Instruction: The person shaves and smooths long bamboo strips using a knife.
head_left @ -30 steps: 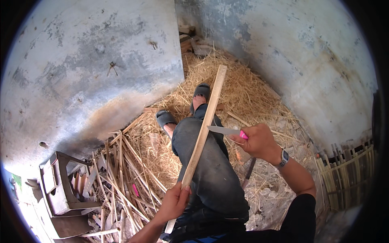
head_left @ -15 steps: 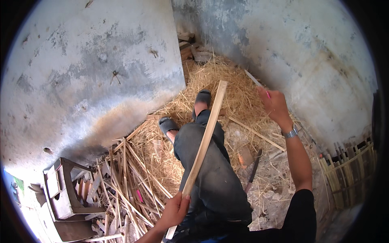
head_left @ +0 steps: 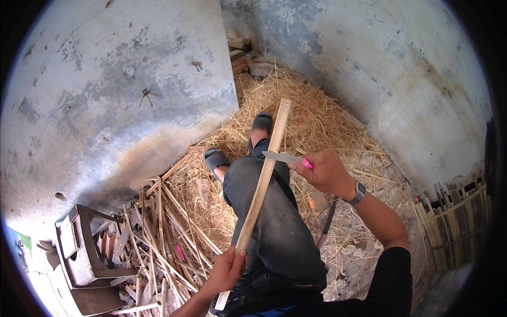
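A long, pale bamboo strip (head_left: 260,198) slants across my legs, its far end past my knees. Near its lower end, my left hand (head_left: 227,270) is closed around it, thumb on top. My right hand (head_left: 328,171) grips a knife (head_left: 282,157) by its pink handle. The blade points left and lies across the strip's upper part; whether its edge bites into the surface I cannot tell. Most of the handle is hidden in my fingers.
Straw and shavings (head_left: 306,113) cover the floor ahead. Bamboo sticks (head_left: 161,238) are heaped at the left beside a broken box frame (head_left: 79,253). A long dark blade (head_left: 328,222) lies right of my legs. A slatted bamboo basket (head_left: 457,222) stands by the right wall (head_left: 412,100).
My right hand has come left and down from beyond the strip, bringing the knife blade across it. The strip has shifted slightly left; my left hand keeps its hold.
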{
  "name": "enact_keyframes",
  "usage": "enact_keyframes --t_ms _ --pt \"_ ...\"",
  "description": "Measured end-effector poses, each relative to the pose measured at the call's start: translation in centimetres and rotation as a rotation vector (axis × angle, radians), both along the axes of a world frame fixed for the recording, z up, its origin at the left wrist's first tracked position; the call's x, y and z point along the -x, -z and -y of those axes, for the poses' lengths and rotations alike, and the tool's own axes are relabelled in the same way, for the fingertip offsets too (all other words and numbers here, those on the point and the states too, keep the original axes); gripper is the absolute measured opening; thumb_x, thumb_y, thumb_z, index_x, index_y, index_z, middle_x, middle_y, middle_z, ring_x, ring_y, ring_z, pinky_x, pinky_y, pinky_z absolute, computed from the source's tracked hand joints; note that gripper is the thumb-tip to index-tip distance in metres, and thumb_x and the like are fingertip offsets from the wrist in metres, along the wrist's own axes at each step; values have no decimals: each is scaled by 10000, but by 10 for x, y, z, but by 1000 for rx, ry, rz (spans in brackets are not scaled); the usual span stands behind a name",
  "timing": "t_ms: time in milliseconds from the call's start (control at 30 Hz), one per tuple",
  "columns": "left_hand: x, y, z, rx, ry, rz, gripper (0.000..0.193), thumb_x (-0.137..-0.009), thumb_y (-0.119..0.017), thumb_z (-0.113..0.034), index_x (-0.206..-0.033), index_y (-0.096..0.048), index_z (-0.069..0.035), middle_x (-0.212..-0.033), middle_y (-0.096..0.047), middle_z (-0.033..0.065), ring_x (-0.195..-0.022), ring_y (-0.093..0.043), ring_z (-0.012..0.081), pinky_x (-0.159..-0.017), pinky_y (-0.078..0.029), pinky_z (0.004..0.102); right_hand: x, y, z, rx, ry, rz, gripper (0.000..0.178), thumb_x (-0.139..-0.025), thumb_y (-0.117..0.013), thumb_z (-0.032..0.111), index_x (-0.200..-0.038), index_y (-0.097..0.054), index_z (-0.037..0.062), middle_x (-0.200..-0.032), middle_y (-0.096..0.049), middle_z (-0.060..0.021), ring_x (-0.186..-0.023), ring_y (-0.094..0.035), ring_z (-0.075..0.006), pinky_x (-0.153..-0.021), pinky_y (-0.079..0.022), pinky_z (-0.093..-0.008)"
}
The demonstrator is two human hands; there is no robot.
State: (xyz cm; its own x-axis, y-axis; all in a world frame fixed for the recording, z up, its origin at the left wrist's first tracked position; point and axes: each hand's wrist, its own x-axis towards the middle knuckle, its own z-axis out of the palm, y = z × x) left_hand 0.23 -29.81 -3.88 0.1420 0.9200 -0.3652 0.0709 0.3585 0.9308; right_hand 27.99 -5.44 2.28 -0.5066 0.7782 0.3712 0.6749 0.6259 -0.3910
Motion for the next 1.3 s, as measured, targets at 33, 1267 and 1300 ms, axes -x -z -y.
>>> enact_keyframes --t_ms 33,1267,1300 --pt "-2 0 0 -6 -9 9 281 -1108 -431 -267 -934 -504 -60 -589 -461 -27 -477 -438 58 -443 -338 235 1 5 -6 -1 -7 15 572 -958 -651 506 -610 -624 52 -508 -505 -157 -446 -536 -333 -454 -401 -412" --pt "-9 13 1 -21 -3 -155 297 -1106 -444 -277 -902 -500 -68 -612 -496 -17 -496 -474 71 -465 -384 248 14 -11 -139 34 267 -225 696 -1033 -529 514 -583 -506 -17 -476 -387 -97 -447 -357 -194 -474 -306 -412" --pt "-13 1 -1 61 -9 -25 297 -1106 -444 -278 -900 -499 -70 -612 -495 -16 -491 -474 77 -466 -385 247 11 -3 -133 31 272 -207 705 -1043 -509 513 -581 -489 -19 -478 -387 -83 -457 -363 -179 -481 -305 -403"
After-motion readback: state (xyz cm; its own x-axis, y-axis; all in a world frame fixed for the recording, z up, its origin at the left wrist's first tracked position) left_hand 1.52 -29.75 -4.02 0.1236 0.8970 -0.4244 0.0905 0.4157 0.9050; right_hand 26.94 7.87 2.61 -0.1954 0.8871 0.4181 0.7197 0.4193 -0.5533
